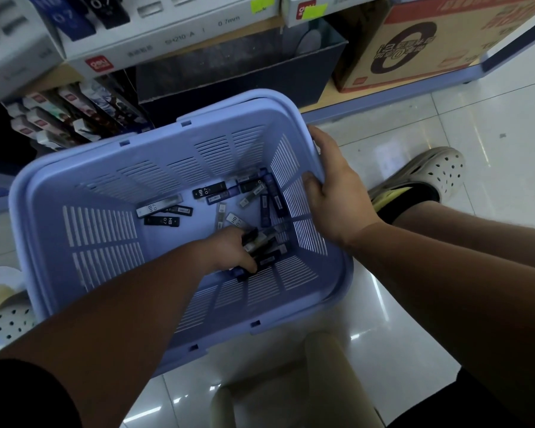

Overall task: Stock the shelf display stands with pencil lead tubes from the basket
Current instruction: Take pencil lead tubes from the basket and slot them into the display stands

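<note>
A light blue slotted plastic basket (84, 223) fills the middle of the view, tilted toward me. Several black, white and clear pencil lead tubes (209, 189) marked HB 0.7 lie scattered on its floor, most toward the right corner. My left hand (229, 251) reaches down inside the basket and grips a bunch of tubes near the right corner. My right hand (334, 196) grips the basket's right rim, thumb inside and fingers over the edge. White display stands (173, 41) holding 0.7 lead tubes sit on the shelf above.
A dark empty bin (244, 69) stands on the lower shelf behind the basket, a cardboard box (420, 44) to its right, packaged pens (74, 115) to its left. Below are glossy floor tiles, my clog-shod right foot (430, 171) and a beige stool (291, 387).
</note>
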### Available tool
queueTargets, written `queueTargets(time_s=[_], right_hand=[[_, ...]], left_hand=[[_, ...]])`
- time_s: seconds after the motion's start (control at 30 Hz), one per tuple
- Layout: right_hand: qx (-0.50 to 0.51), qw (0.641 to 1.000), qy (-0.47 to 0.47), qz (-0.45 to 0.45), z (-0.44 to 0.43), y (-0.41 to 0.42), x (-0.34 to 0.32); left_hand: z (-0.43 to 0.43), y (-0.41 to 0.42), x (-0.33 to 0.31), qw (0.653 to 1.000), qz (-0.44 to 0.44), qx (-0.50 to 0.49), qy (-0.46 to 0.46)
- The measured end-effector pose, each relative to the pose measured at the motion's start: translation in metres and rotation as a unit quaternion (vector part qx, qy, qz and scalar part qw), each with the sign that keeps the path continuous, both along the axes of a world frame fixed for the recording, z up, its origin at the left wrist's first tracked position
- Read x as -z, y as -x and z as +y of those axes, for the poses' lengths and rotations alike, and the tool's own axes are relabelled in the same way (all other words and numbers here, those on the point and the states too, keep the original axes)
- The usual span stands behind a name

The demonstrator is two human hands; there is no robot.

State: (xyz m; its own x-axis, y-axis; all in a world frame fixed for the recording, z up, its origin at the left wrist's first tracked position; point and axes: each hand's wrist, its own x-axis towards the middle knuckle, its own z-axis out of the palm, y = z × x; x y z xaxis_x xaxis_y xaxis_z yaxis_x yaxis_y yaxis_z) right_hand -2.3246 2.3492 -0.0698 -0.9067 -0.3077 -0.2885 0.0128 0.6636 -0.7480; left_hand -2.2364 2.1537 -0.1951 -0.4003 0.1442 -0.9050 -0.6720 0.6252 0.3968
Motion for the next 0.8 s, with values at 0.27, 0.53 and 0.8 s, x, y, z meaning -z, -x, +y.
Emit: queueTargets(time_s=[0.27,0.53,0.8], right_hand=[[-0.001,1.0,0.004,0.006,-0.001,0.0,0.0],[-0.012,1.0,-0.006,0.028,-0.001,-0.002,-0.002],[-0.056,0.981,-0.183,0.027,-0.005,0.003,-0.033]], left_hand=[[-0.014,-0.008,-0.027,0.977,-0.002,-0.207,-0.043],[-0.009,-0.009,-0.119,0.889,0.04,-0.414,-0.192],[-0.002,-0.029,-0.214,0.797,0.11,-0.533,-0.261]])
